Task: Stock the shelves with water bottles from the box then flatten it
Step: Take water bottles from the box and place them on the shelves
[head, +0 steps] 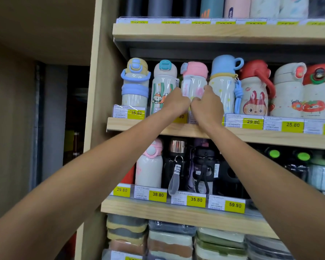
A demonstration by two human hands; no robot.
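A pink-capped water bottle [194, 79] in clear wrap stands upright on the middle wooden shelf [270, 136], between a teal-capped bottle [164, 81] and a blue-capped bottle [223, 81]. Both my arms reach up to it. My left hand [175, 102] grips its lower left side and my right hand [206, 104] grips its lower right side. The bottle's base is hidden behind my hands. The box is not in view.
More children's bottles line the same shelf, red-capped ones [255, 87] to the right. Price tags [252, 121] run along each shelf edge. Dark bottles [203, 166] fill the shelf below, stacked lunch boxes [169, 239] under that. A wooden side panel [96, 91] bounds the left.
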